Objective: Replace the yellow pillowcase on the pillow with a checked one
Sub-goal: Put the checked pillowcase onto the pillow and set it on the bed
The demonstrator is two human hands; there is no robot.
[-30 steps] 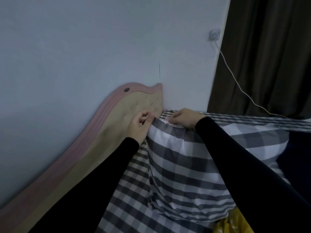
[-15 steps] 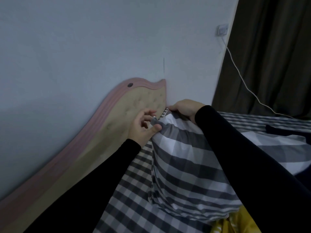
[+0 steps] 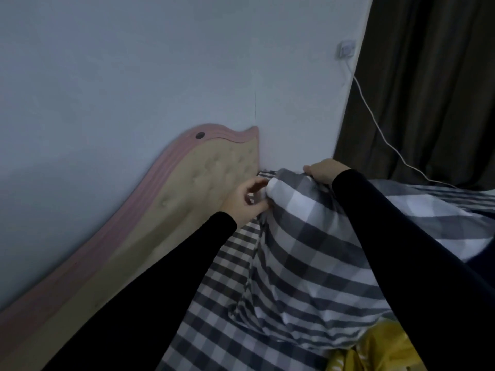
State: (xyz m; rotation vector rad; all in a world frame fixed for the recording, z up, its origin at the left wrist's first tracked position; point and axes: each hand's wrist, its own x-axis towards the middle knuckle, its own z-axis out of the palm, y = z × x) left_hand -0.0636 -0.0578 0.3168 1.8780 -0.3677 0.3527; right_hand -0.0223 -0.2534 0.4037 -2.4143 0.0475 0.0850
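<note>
Left hand (image 3: 245,202) pinched top corner of checked pillowcase (image 3: 302,253); right hand (image 3: 322,171) gripped its far top edge. Pillowcase stood upright on bed (image 3: 214,317) beside headboard (image 3: 187,194). Yellow pillowcase (image 3: 375,352) lay crumpled below.

A pale blue-grey painted wall (image 3: 134,70) fills the upper left. Against it leans a curved headboard (image 3: 187,188) with a ribbed pink border and a tufted beige panel; a small dark round knob (image 3: 199,135) sits on the pink border near the top. A white wall socket (image 3: 347,49) is mounted near the wall's right edge, and a thin white cable (image 3: 380,132) hangs from it across a dark brown pleated curtain (image 3: 434,89). A small-checked grey-and-white bedsheet (image 3: 211,328) covers the bed below.
</note>
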